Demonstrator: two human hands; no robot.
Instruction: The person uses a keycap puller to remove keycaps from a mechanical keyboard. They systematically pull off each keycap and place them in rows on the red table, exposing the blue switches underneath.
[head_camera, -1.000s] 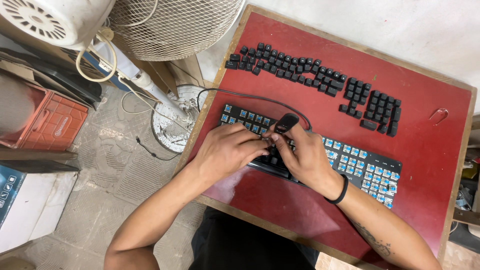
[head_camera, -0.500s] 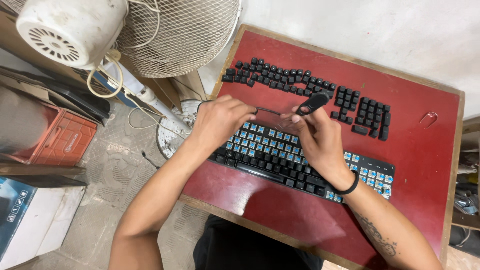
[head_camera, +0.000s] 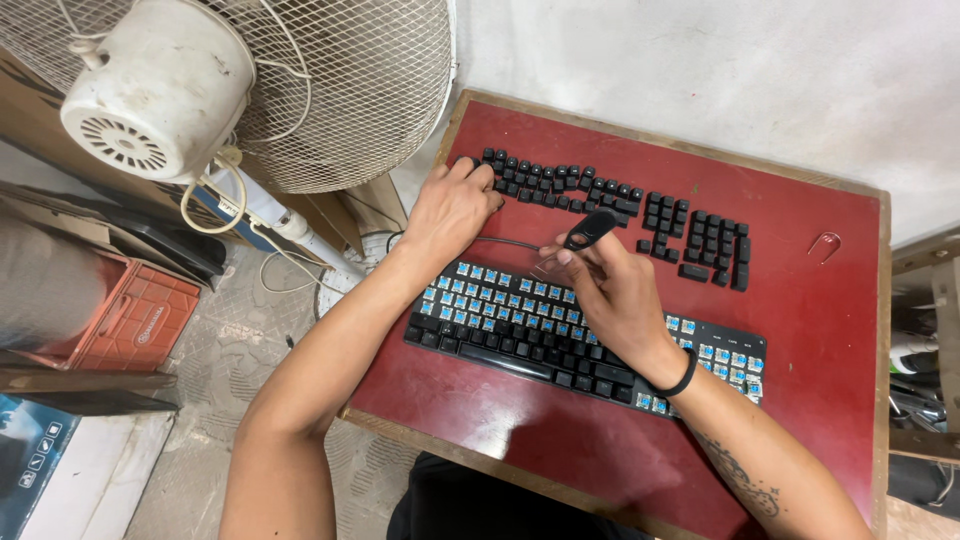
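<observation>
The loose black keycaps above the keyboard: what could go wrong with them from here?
1. The left hand rests on the left end of the keycaps, which lie in ordered rows; a nudge could mix them up.
2. The puller in the right hand hangs over the keyboard, where bare blue switches could be scratched.
3. The fan stands close to the table corner.

I'm sitting at a small red table (head_camera: 820, 340) with a worn wooden rim, pushed against a pale plastered wall (head_camera: 700, 60). A white pedestal fan (head_camera: 300, 90) is standing left of me, above the grey concrete floor (head_camera: 230, 370) and an orange crate (head_camera: 140, 320).
</observation>
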